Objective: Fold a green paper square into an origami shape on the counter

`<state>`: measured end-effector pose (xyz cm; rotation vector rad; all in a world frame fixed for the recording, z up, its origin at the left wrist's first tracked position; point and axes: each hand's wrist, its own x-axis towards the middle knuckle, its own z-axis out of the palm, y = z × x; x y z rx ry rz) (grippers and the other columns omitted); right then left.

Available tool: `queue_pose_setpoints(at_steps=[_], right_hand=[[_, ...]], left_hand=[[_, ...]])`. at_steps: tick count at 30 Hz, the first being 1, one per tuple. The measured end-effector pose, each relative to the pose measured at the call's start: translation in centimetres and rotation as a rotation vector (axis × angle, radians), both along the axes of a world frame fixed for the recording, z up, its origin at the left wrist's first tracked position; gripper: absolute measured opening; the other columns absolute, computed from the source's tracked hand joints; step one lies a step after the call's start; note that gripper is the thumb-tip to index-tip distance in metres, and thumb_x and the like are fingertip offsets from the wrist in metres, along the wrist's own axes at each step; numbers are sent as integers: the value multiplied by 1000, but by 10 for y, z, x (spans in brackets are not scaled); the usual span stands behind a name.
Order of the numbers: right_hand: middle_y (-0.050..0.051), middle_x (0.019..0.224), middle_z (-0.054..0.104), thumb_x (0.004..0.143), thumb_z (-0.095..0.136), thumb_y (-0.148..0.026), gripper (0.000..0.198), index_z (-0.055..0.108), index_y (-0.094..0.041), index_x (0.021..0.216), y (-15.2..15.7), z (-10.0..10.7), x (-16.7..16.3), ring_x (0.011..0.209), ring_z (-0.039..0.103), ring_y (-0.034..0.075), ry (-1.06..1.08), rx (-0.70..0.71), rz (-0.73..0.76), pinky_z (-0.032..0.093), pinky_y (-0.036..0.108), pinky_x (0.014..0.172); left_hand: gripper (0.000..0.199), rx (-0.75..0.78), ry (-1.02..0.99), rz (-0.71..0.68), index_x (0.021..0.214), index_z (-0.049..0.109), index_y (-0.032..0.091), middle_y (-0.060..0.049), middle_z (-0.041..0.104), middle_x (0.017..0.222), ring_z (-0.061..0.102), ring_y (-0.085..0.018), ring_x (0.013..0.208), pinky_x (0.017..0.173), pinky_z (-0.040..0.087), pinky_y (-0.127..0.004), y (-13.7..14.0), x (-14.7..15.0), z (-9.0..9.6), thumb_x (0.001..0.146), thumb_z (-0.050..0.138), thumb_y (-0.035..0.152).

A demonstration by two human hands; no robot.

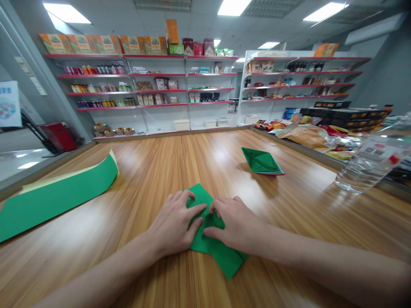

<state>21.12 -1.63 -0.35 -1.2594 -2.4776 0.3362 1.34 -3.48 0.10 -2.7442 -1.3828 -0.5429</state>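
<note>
Down onto the folded green paper (229, 261) the left hand (176, 220) is laid, loosely curved, its index finger stretched out and its thumb held apart; the sheet is touched by the fingertips, not wrapped in a fist. Right beside it, the right hand (236, 222) is half curled, its thumb and index finger parted by a gap, and the same paper is met by their tips. Whether a crease is being pinched under the bent fingers cannot be told. The paper is spread beneath both hands, one end poking out beyond the fingers, the other emerging on the near side of the right hand.

Beyond the right hand, a green paper boat (262, 162) is seen standing on the wooden table (144, 171). Well to the left of the left hand, a curling green strip (61, 201) is laid out. Far right of the right hand, a clear bottle (362, 164) is spotted, with snack packets (308, 137) heaped past it.
</note>
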Motion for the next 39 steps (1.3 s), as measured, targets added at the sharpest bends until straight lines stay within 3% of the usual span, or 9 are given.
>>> queue_pose_setpoints(at_steps=[8, 15, 20, 24, 27, 30, 33, 35, 39], right_hand=[[2, 85, 63, 71, 69, -33, 23, 64, -22, 90, -6, 8, 2, 77, 56, 18, 75, -170, 45, 37, 27, 63], [-4, 55, 52, 83, 57, -31, 22, 64, -17, 69, -7, 13, -4, 52, 44, 9, 179, -322, 132, 28, 23, 48], [-4, 59, 58, 81, 61, -24, 15, 67, -16, 69, -5, 27, -3, 57, 49, 9, 379, -275, 187, 34, 21, 53], [-3, 60, 60, 83, 59, -25, 18, 66, -16, 70, -3, 32, -3, 57, 52, 10, 471, -139, 86, 36, 22, 54], [-2, 65, 62, 86, 56, -27, 19, 65, -17, 72, -3, 32, -2, 60, 54, 10, 514, -42, 11, 39, 22, 56], [-1, 68, 63, 87, 56, -27, 18, 64, -17, 75, -6, 29, -2, 61, 55, 12, 518, 22, 62, 40, 24, 57], [3, 80, 67, 85, 56, -21, 13, 66, -15, 92, -9, 24, 0, 70, 59, 15, 443, 68, 190, 44, 26, 64], [7, 86, 68, 83, 55, -16, 24, 64, -14, 105, -10, 20, 1, 75, 61, 17, 376, 95, 266, 45, 28, 67], [8, 85, 69, 85, 50, -16, 29, 63, -14, 111, -8, 15, 3, 73, 62, 18, 339, 126, 298, 46, 29, 66]], left_hand=[[24, -177, -15, 13, 84, 54, 18, -7, 55, 91, 49, -26, 88, 74, 38, -40, -4, 1, 13, 78, 60, 41], [6, -333, -271, -18, 78, 57, 20, 1, 63, 78, 55, -18, 77, 77, 34, -37, -2, 2, 13, 83, 53, 17], [23, -172, -368, -78, 70, 58, 20, 0, 59, 70, 55, -18, 77, 79, 36, -38, -4, 4, 23, 88, 45, 18], [20, 91, -350, 11, 100, 62, 22, -9, 56, 117, 46, -27, 117, 98, 32, -48, -11, 8, 21, 90, 45, 27], [66, 154, -214, 88, 138, 35, 21, -17, 16, 151, 9, -38, 139, 106, 18, -60, -16, 13, 12, 81, 59, 42], [92, 160, -158, 146, 148, 5, 17, -19, -12, 153, -6, -39, 139, 106, 17, -62, -15, 15, 1, 79, 59, 47], [101, 132, -178, 183, 147, -8, 16, -20, -13, 153, -7, -37, 139, 107, 22, -60, -10, 13, -8, 79, 57, 54], [109, 95, -212, 196, 146, -14, 15, -21, -10, 153, -5, -36, 140, 107, 25, -57, -6, 11, -12, 76, 57, 60], [118, 105, -254, 229, 144, -19, 14, -22, -8, 153, -2, -37, 140, 106, 26, -57, -4, 11, -15, 72, 59, 65]])
